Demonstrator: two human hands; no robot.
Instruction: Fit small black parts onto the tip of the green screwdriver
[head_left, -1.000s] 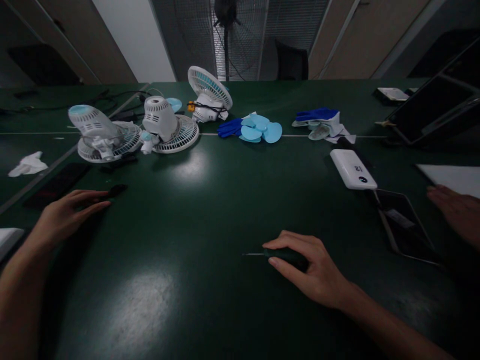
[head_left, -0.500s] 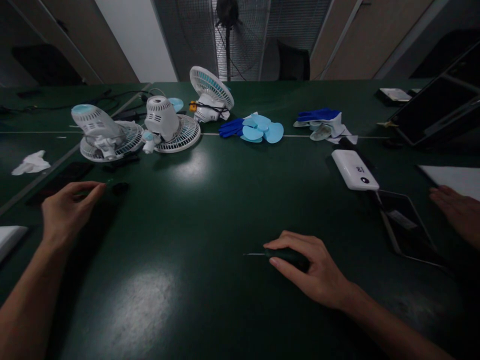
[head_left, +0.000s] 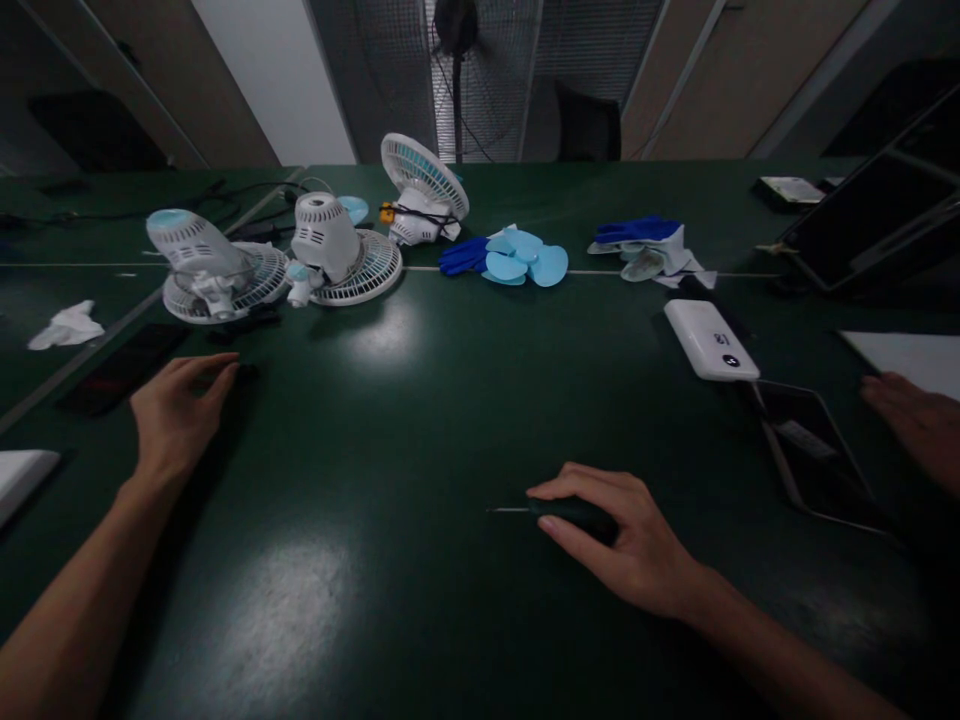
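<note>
My right hand (head_left: 626, 540) is wrapped round the dark handle of a screwdriver (head_left: 574, 517), its thin metal shaft pointing left over the green table (head_left: 420, 430). On the left, my left hand (head_left: 184, 405) has its thumb and fingertips brought together beside a small dark round object (head_left: 246, 373). Whether the fingertips pinch that object or something else is too small and dark to tell. Beyond this hand lie two white fan bodies with grilles, one at the left (head_left: 206, 270) and one beside it (head_left: 330, 245).
A third fan (head_left: 424, 190), a light blue fan blade (head_left: 525, 257) and gloves (head_left: 649, 245) lie farther back. At the right are a white power bank (head_left: 710, 340), a phone-like device (head_left: 814, 450) and another person's hand (head_left: 915, 415). A black flat object (head_left: 124, 367) lies left.
My left hand has moved right and slightly forward, to the small dark round object, partly covering it. My right hand and the screwdriver have stayed in place.
</note>
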